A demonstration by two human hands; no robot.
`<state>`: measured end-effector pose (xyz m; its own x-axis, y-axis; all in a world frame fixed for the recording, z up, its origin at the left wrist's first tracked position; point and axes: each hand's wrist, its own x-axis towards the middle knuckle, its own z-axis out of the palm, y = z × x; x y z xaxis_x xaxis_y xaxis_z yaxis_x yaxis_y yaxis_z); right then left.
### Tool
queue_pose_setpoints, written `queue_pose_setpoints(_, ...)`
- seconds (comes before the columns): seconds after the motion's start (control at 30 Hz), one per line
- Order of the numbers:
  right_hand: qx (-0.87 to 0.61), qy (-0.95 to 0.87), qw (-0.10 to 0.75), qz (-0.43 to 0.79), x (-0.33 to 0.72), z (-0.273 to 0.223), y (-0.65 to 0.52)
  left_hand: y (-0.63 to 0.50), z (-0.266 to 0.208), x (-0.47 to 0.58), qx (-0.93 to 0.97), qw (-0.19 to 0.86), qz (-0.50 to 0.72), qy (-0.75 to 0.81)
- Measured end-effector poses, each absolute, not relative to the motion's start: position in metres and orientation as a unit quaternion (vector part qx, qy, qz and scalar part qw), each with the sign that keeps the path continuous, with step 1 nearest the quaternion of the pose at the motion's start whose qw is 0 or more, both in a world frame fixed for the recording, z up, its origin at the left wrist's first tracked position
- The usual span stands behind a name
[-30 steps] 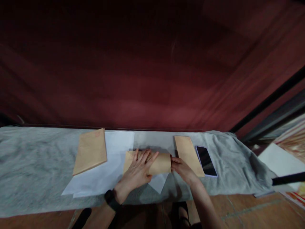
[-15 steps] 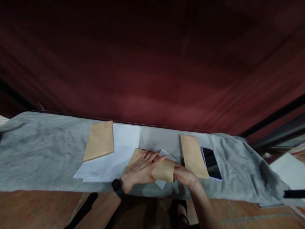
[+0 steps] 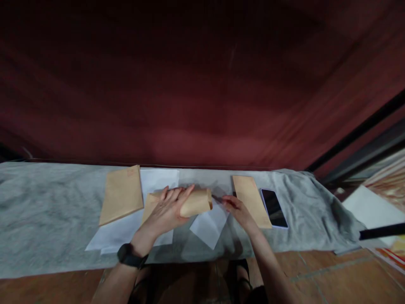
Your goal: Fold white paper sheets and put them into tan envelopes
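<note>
My left hand [image 3: 167, 211], with a black watch on its wrist, is wrapped over a brown paper envelope [image 3: 198, 202]. The envelope bulges, and its open mouth faces right. Just right of that mouth is my right hand [image 3: 236, 207], its fingers bent together at the upper edge of a white sheet [image 3: 209, 226]. Whether the fingertips pinch the sheet is hard to make out. The sheet lies slanted on the grey cloth, partly below the envelope.
On the left, brown envelopes [image 3: 122, 196] rest on white papers [image 3: 120, 234]. To the right lie another brown envelope [image 3: 253, 202] and a phone [image 3: 274, 209]. Grey cloth [image 3: 47, 219] covers the narrow surface, with a dark red panel [image 3: 202, 105] behind it.
My right hand has come out of the envelope's mouth and sits right of it with fingers bent. The left hand and envelope have shifted left, uncovering more of the white sheet.
</note>
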<state>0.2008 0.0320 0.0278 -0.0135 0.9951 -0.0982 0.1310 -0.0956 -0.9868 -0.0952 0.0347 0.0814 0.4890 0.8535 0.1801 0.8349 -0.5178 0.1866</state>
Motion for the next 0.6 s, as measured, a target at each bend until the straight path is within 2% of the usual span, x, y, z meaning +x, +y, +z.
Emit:
queue_pose_setpoints(0.13,-0.641,-0.642,0.316,0.278,0.190,0.012,0.026,0.041,0.073,-0.120,0.836,0.052,0.090,0.538)
queue_pose_setpoints(0.23,-0.682,-0.674,0.226,0.173,0.179,0.010,0.020,0.040,0.067,-0.123,0.828,0.074,0.056,0.553)
queue_pose_setpoints(0.37,-0.707,-0.667,0.190,0.138,0.173,0.013,0.020,0.037,0.065,-0.117,0.826,0.105,0.029,0.553)
queue_pose_setpoints(0.6,-0.704,-0.656,0.221,0.157,0.176,0.006,0.023,0.037,0.068,-0.116,0.821,0.145,0.007,0.552)
